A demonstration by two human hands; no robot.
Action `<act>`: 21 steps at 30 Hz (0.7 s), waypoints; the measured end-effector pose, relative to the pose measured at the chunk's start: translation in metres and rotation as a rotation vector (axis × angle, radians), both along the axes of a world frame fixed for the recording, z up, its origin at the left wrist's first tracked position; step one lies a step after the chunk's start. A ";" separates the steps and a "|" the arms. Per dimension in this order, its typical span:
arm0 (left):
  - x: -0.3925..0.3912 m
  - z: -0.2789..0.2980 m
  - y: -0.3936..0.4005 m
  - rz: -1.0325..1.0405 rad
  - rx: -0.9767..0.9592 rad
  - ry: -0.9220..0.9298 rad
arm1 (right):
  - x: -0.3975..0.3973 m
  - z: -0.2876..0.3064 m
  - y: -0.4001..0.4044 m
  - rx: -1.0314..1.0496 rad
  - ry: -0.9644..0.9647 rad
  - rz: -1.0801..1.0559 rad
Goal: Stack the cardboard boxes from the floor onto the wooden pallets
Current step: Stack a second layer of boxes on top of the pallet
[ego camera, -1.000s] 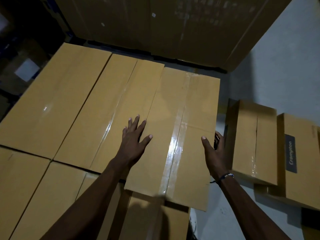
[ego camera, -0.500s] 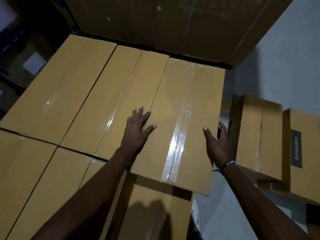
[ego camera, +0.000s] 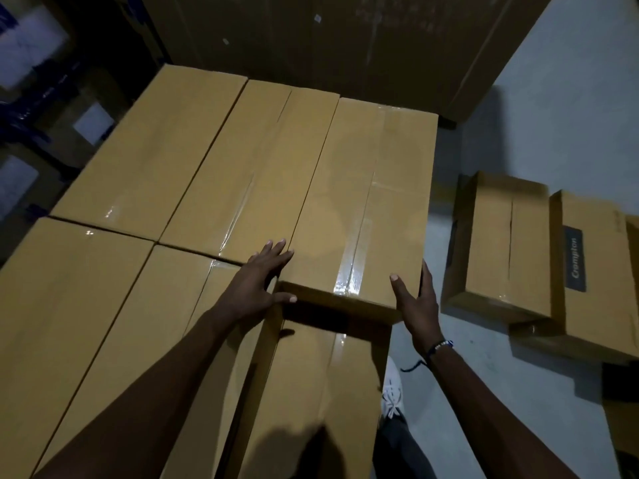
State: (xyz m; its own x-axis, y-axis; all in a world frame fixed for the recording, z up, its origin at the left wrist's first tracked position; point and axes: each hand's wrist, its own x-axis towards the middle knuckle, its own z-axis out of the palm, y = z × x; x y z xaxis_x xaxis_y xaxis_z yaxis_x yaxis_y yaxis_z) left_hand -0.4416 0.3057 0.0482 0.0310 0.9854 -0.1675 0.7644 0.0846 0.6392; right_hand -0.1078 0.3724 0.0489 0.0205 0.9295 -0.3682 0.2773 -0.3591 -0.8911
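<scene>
**Two hands steady a box on the stack**

The left hand (ego camera: 257, 286), fingers straight, presses flat at the near left corner of a taped cardboard box (ego camera: 363, 202). The right hand (ego camera: 416, 300), fingers extended, touches its near right corner. The box lies atop the stack, beside neighbouring boxes (ego camera: 193, 160) at ten o'clock. Two more boxes (ego camera: 539, 250) sit on the floor (ego camera: 570, 108) at three o'clock.

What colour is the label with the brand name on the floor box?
Dark grey label with pale lettering, on a tan box; head view.
</scene>
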 end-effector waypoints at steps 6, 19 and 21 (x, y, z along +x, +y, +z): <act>0.006 -0.003 0.000 0.114 0.079 -0.046 | -0.003 -0.004 -0.003 0.019 0.021 -0.012; 0.012 -0.006 -0.001 0.194 0.166 0.030 | -0.003 -0.010 0.007 0.016 0.015 -0.011; 0.014 -0.005 -0.001 0.204 0.153 0.029 | -0.002 -0.012 0.009 0.017 0.010 -0.001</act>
